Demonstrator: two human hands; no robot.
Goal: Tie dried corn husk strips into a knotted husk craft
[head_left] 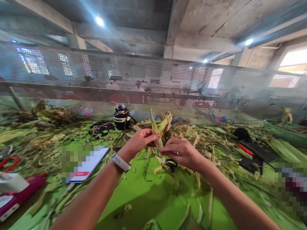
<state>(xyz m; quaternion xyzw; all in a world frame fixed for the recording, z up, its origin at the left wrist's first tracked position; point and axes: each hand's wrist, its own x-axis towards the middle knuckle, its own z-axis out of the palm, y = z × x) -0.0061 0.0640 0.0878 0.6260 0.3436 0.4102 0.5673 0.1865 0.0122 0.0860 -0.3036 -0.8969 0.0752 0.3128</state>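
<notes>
In the middle of the view, a pale corn husk piece [158, 143] with a pointed green tip stands nearly upright between my hands. My left hand [143, 139], with a light watch strap on the wrist, pinches its upper part between thumb and fingers. Lower down, my right hand [180, 151] pinches the husk from the right side. Black-handled scissors [170, 165] lie just under my right hand, their blades hidden. Behind my hands is a larger bunch of dry, yellowish husk [165, 124].
Dry husk scraps [211, 140] cover much of the green table [144, 204]. A phone [90, 166] with a cable lies left, a black flask [121, 117] stands behind, and dark devices [254, 156] lie right. A perforated metal screen [148, 76] crosses the back.
</notes>
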